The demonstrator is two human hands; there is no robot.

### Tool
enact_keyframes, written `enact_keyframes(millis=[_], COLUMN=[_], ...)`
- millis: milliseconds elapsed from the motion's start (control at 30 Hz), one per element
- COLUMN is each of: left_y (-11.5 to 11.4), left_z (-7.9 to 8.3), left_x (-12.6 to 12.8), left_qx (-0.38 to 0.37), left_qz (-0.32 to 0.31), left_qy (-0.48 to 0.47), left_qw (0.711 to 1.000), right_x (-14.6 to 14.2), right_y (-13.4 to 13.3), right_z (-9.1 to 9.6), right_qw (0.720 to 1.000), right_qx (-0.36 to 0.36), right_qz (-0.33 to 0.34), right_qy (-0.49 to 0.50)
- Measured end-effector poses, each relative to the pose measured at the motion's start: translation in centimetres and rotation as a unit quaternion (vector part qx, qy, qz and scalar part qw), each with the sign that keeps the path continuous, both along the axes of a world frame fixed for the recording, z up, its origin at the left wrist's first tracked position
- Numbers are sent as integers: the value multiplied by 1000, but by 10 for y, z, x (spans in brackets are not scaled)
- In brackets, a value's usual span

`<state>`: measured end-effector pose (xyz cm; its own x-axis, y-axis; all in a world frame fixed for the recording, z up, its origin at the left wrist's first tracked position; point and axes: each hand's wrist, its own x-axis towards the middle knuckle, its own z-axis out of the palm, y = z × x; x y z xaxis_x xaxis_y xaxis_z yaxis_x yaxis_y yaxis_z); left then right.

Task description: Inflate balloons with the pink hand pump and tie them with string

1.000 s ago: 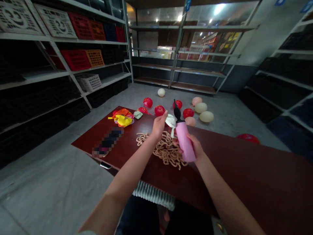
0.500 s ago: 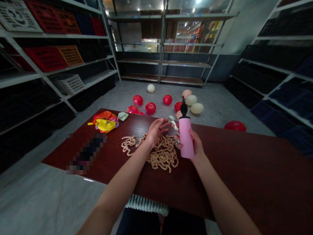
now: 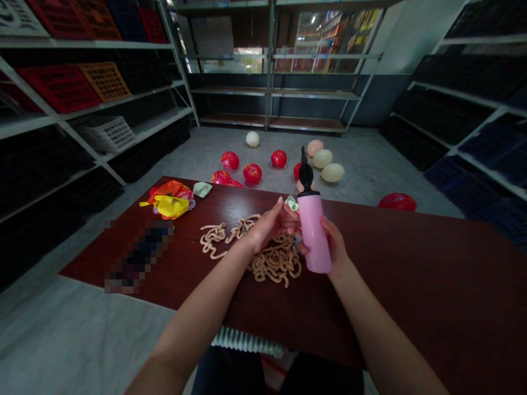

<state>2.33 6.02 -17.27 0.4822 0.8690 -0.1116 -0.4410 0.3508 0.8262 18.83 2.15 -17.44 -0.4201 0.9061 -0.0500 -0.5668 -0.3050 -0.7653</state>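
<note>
My right hand (image 3: 334, 248) is closed round a pink hand pump (image 3: 313, 230) with a black nozzle, held upright over the dark red table (image 3: 411, 285). My left hand (image 3: 269, 225) sits just left of the pump, fingers curled, pinching a limp pale green balloon (image 3: 291, 204) near the pump's top. Below both hands lies a tangle of tan uninflated long balloons (image 3: 263, 252) on the table.
A heap of orange, yellow and red flat balloons (image 3: 171, 198) and a pale green one (image 3: 202, 188) lie at the table's far left. Several inflated red and cream balloons (image 3: 284, 162) sit on the floor beyond. A blurred dark object (image 3: 138, 255) lies left. Shelving with crates lines the walls.
My left hand has drawn in toward the pump and taken the pale green balloon between its fingers. The pump stays upright in my right hand. The camera has tilted down slightly.
</note>
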Motion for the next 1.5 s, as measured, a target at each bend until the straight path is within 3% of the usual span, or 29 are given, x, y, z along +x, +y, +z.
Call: enact_keyframes(millis=[100,267,333,567,767,867,1333,1500], left_y=[-1,4,7,16,36,40,34,34], left_z=[2,6,7,11,9,7,3,-3], left_x=[-1,-7,-9,-27,-64,-77,-63,-57], left_qx=[-4,-4,-2,-19,-40,-41,7,23], left_qz=[13,183,223,249,386,421,330,302], left_qy=[-74,-60,-42,-45,-92,-93,-41,-28], left_qw=[997,981,974,967,917,901,943,953], right_x=[0,-3,-4,0,5,5,6,3], right_y=[-1,-1,-1,-1,-9,-12,-12,-11], right_z=[-2,6,6,0,12,14,11,9], right_qw=[1000,999,999,995,973,962,959,963], right_qx=[-3,8,14,-1,27,16,-23,-6], right_qz=[24,43,44,71,167,206,203,202], right_qy=[7,17,13,-63,-156,-179,-195,-177])
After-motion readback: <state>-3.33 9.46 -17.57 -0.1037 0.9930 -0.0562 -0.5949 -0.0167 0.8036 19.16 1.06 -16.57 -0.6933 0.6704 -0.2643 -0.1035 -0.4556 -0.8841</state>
